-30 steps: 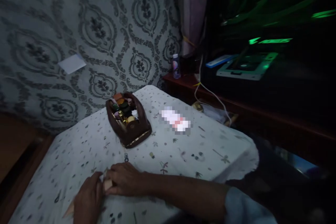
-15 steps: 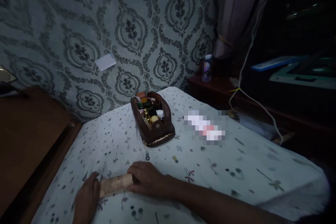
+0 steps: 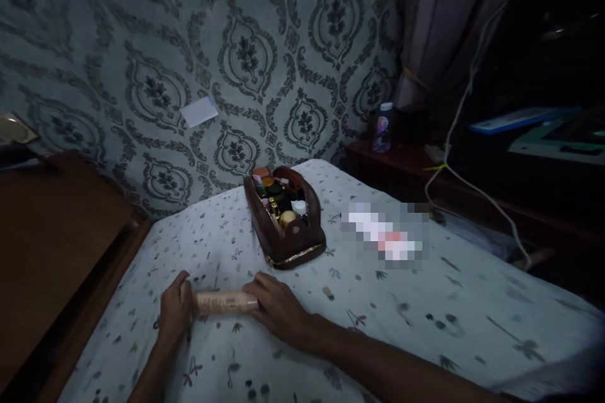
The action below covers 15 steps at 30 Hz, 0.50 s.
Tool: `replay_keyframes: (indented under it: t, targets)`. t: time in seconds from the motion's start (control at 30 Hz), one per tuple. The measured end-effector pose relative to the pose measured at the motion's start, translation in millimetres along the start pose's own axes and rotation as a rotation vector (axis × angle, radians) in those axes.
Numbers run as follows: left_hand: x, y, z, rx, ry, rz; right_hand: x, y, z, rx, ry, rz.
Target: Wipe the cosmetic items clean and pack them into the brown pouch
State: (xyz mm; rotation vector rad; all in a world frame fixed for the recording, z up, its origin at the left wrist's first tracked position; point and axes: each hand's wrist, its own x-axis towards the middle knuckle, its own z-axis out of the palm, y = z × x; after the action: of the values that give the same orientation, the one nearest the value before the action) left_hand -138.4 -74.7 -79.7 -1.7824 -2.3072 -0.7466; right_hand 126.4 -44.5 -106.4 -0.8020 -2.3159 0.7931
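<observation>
A beige tube (image 3: pixel 222 303) with small print is held sideways above the patterned bed sheet (image 3: pixel 198 245). My left hand (image 3: pixel 176 307) is closed round its left end, and my right hand (image 3: pixel 271 303) grips the right end. The fingers cover both tips of the tube. Beyond my hands, a brown bag (image 3: pixel 283 217) lies open on the sheet, packed with several small bottles and jars, some with gold, white and green parts.
A blurred-out pinkish white item (image 3: pixel 382 233) lies right of the bag. At the back right, a bottle (image 3: pixel 383 128) stands on a dark red surface (image 3: pixel 359 148), near a hanging white cable (image 3: pixel 456 107). A wooden board (image 3: pixel 61 220) borders the left side.
Both hands have lifted the tube away from me and slightly right, and it is now nearly level instead of slanted. The whole view has shifted a little, moving the bag rightward in the picture.
</observation>
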Motion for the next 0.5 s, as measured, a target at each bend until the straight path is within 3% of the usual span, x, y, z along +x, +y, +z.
replay_keyframes:
  t: [0.17,0.23,0.3,0.4,0.5]
  targets:
    - [11.7,12.3,5.4,0.096,-0.257,0.062,2.5,7.5,3.4,0.007,-0.023,0.054]
    - [12.1,15.3,2.1,0.184,-0.307,0.077,3.5,9.1,5.1,0.010,-0.008,0.047]
    - [11.8,22.4,-3.4,0.295,-0.291,0.094,4.2,9.8,6.7,0.014,0.005,0.047]
    - [9.3,46.0,-8.5,0.376,-0.146,0.139,4.5,10.7,9.7,0.023,0.019,0.057]
    - [1.0,80.6,-2.4,0.214,-0.045,0.245,5.0,11.7,13.1,0.010,0.043,0.026]
